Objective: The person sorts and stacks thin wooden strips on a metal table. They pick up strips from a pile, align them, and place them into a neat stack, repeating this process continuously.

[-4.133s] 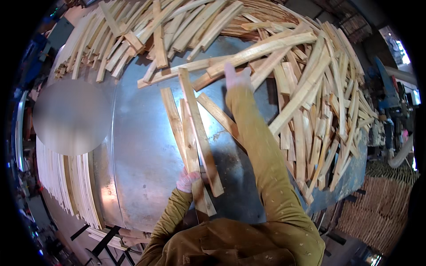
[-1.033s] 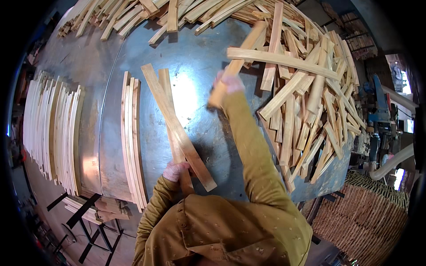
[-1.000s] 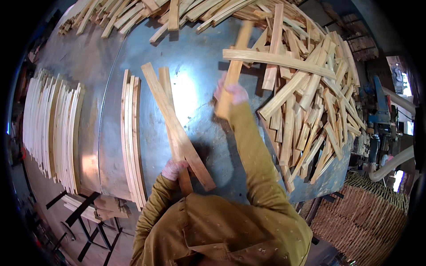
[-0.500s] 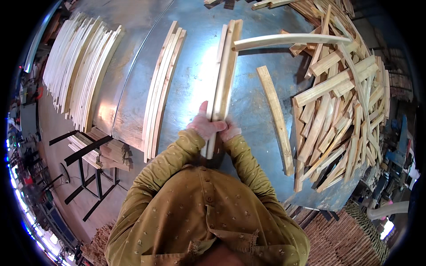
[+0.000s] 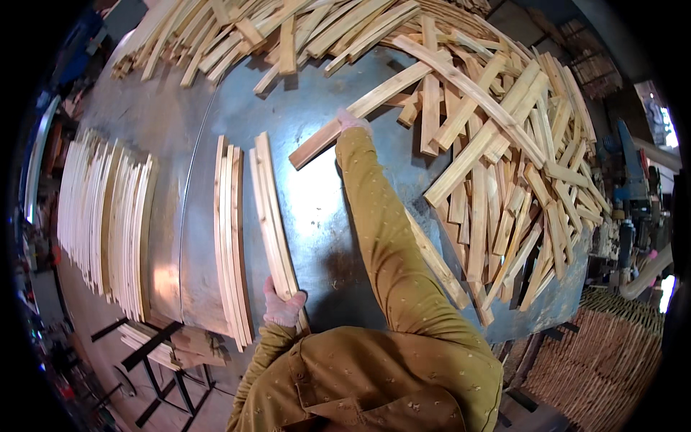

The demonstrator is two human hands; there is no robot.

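My left hand [image 5: 283,305] is closed round the near end of a pair of wooden strips [image 5: 271,216] lying side by side on the metal table. Farther off, my right hand [image 5: 353,122] grips another wooden strip [image 5: 317,143], which slants from the table's middle toward the jumbled pile of strips [image 5: 504,144] on the right. Just left of the held pair lies a small row of strips [image 5: 230,237], set edge to edge. A single loose strip [image 5: 435,263] rests partly behind my right forearm.
Many strips stand in a close row [image 5: 108,223] at the left. More loose strips [image 5: 317,29] spread along the far edge of the metal table [image 5: 191,115]. A black metal frame [image 5: 162,367] stands below left, and stacked wood [image 5: 590,353] sits at lower right.
My hands have parted. The left has moved left with the pair of strips, while the right has reached far forward and taken hold of another strip. My view has shifted.
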